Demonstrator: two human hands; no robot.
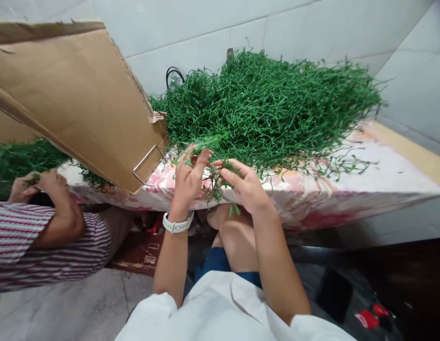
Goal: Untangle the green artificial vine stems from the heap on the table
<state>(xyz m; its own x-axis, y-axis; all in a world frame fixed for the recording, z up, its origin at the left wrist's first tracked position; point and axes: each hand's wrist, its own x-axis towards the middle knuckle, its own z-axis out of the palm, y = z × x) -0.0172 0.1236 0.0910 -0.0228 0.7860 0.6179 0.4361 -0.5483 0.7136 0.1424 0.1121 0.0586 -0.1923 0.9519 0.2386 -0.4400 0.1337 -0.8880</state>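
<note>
A big heap of thin green plant stems lies on the table against the wall. I cannot tell whether they are real or plastic. At its near edge my left hand, with a white watch on the wrist, is closed on a few green stems that stick out past the fingertips. My right hand is close beside it, thumb and fingers bent around a small bunch of green stems that hangs over the table's front edge. The fingertips of both hands nearly meet.
A folded cardboard sheet stands upright left of my hands, with a bent metal wire stand at its foot. Beyond it, a co-worker's hands work at another green heap. A flowered cloth covers the table. A black cable hangs behind.
</note>
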